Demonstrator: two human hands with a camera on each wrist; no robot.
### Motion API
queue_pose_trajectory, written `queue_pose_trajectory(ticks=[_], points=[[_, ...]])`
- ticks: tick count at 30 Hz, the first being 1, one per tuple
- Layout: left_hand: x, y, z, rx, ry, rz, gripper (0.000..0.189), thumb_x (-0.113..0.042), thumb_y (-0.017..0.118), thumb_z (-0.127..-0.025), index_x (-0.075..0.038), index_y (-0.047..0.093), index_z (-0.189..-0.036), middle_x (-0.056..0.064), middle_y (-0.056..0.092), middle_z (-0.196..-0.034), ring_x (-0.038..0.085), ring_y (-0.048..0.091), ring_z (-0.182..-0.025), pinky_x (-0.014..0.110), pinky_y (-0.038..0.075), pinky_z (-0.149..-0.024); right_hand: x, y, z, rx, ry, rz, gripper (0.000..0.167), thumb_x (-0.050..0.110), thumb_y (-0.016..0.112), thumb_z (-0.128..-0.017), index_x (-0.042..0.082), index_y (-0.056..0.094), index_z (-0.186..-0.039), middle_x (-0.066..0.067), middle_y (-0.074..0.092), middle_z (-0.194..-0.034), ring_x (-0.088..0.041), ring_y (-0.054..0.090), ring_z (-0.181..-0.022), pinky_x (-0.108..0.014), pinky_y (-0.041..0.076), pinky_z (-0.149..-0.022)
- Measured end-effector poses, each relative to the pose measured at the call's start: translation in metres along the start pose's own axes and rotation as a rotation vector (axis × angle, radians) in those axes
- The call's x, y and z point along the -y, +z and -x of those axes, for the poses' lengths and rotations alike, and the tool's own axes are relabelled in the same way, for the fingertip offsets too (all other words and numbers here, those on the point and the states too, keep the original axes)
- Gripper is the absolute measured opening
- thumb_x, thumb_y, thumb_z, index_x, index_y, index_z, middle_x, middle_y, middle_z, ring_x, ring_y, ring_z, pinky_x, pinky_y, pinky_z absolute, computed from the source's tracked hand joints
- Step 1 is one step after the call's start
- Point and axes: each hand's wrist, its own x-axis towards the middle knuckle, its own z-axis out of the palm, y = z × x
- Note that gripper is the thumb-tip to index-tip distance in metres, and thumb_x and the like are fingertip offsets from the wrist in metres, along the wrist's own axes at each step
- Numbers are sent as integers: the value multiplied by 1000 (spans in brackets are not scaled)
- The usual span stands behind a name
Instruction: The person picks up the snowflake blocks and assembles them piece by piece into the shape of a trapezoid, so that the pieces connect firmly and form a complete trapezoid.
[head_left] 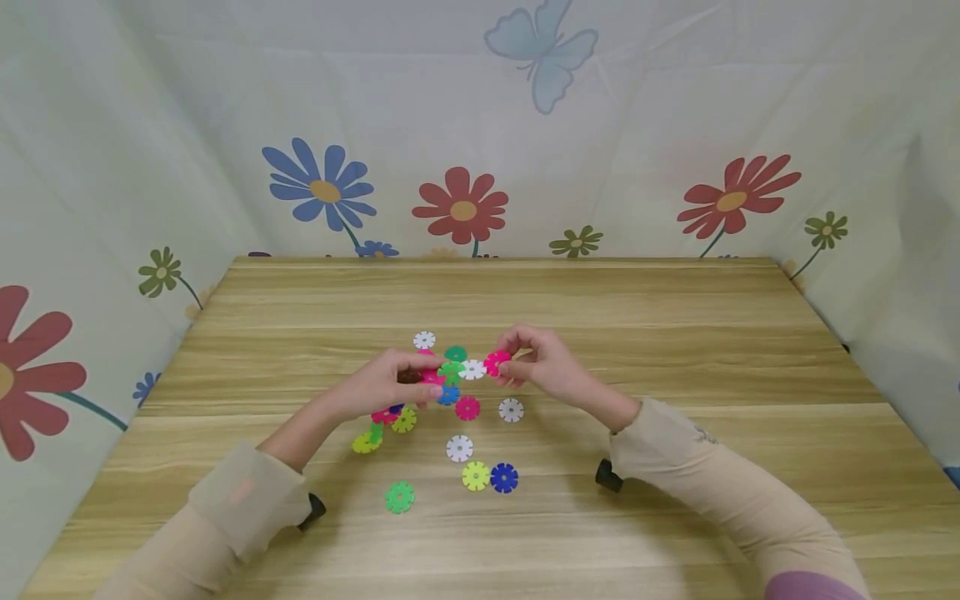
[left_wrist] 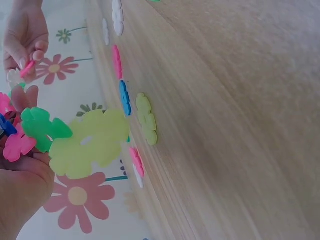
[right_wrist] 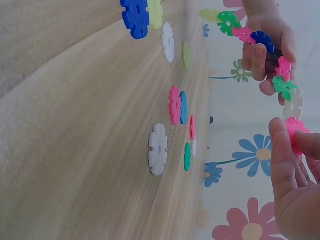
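Okay, we have the left hand [head_left: 386, 383] with thumb and fingers clamped on a chain of notched discs [head_left: 452, 373], held above the wooden table [head_left: 675, 333]; the right hand [head_left: 543, 362] pinches a pink disc [head_left: 495, 362] at the chain's white disc [head_left: 472, 370] (slotted in or just touching, we can't tell). Below, we see loose discs scattered, a yellow disc [head_left: 476, 476] just beside a dark blue disc [head_left: 504, 477].

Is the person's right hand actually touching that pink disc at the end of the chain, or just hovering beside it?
Touching. The right wrist view shows the right hand pinching the pink disc between thumb and fingers.
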Motion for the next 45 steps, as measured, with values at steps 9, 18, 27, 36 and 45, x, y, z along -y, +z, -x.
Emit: queue_pose_trajectory(ticks=[9,18,27,36,45], points=[[-4,5,0,-39,-22,-48,55,-30,60,-83,1,47,-126,19,59,-77,34,56,-68,29,48,-56,2,4,2,-12,4,-21,16,-10,56,-79,-8,53,-95,-15,57,-81,-41,61,-73,-32,53,-57],[-7,17,-6,-162,-20,-218,29,-41,64,-77,-17,67,-95,-2,48,-58,11,41,-52,19,35,-47,1,8,5,-4,-61,-22,15,-10,58,-78,-10,54,-93,-20,58,-77,-26,63,-63,-48,50,-58],[-13,18,-5,-211,-25,-265,24,-42,65,-76,-18,68,-75,-3,46,-56,11,39,-53,18,33,-47,7,12,11,7,-74,-6,15,-10,58,-77,-9,55,-92,-21,58,-77,-45,59,-70,-44,51,-59],[-18,19,0,-168,-18,-254,22,-38,65,-77,-17,69,-74,-5,39,-50,9,35,-48,18,29,-45,12,16,15,-1,-100,14,10,-11,58,-77,-8,56,-86,-23,59,-77,-42,60,-69,-46,51,-58],[-17,21,2,-160,61,-352,27,-34,68,-76,-19,70,-98,-7,49,-54,8,37,-49,18,33,-46,10,21,16,24,-122,52,7,-10,58,-77,-7,56,-82,-21,59,-75,-31,62,-63,-44,51,-57]])
